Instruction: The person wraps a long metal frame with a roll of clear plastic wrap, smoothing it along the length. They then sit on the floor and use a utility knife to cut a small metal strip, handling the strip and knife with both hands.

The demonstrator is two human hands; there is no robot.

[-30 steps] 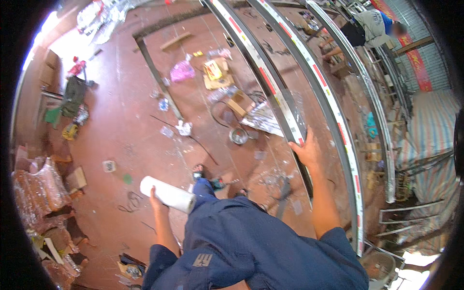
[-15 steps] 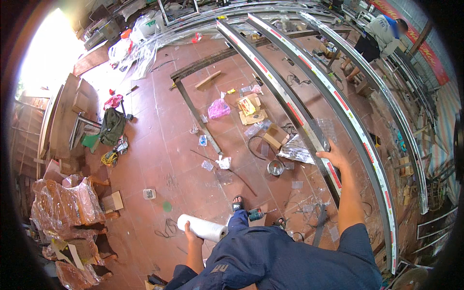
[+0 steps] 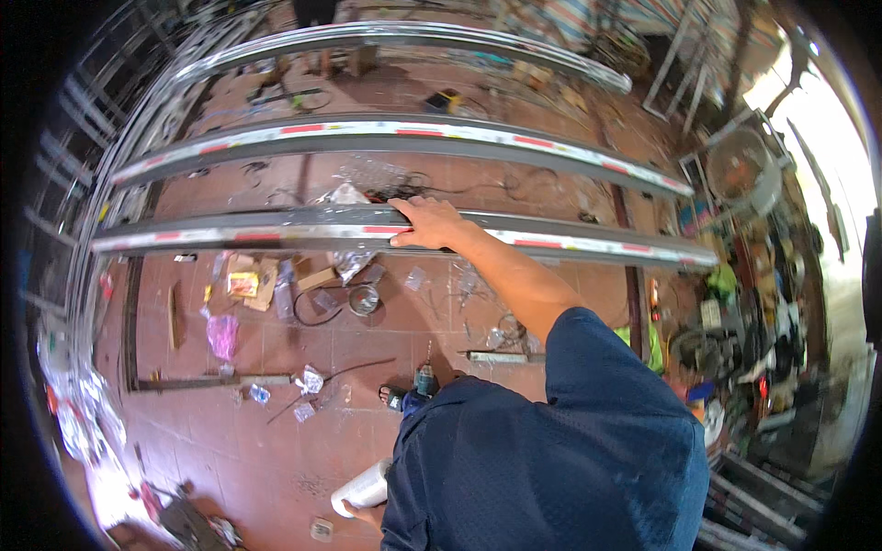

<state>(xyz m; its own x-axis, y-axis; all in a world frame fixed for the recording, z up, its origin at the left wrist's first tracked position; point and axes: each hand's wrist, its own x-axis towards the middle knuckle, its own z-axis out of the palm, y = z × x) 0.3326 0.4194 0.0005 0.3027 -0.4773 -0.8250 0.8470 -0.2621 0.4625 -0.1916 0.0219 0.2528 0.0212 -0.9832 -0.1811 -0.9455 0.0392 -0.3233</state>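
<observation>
My right hand lies on a long curved metal rail banded with red and white tape, its fingers hooked over the far edge. The arm reaches out from my blue shirt. My left hand is mostly hidden under my body at the lower edge; it holds a white roll of plastic film low over the red tiled floor.
Two more rails, a taped one and a bare shiny one, run across beyond. On the floor lie a power drill, a metal bowl, cardboard boxes, a pink bag and a metal bar. A fan and stacked clutter stand at the right.
The view has swung round, so the rails now run across the picture instead of slanting. My right hand stays on the rail. The film roll has dropped toward the lower edge.
</observation>
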